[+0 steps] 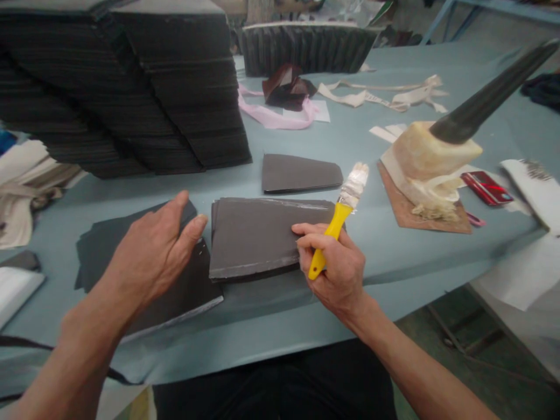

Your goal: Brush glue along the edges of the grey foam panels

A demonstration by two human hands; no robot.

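Observation:
My right hand (pixel 335 262) grips a paintbrush (pixel 336 227) by its yellow handle, with white-coated bristles pointing up and away. That hand rests at the right end of a stack of dark grey panels (pixel 258 236), whose near edge carries a whitish strip. My left hand (pixel 157 245) is over a second, fanned pile of dark panels (pixel 109 245), fingers stretched out and thumb apart. Whether it touches the pile I cannot tell. A single tapered panel piece (pixel 301 173) lies just beyond the middle stack.
Tall stacks of dark pieces (pixel 184 87) stand at the back left. A crusted pale glue container (pixel 433 151) with a dark handle sits on brown board to the right, beside a red phone-like object (pixel 486 188). Fabric scraps (pixel 275 114) lie farther back.

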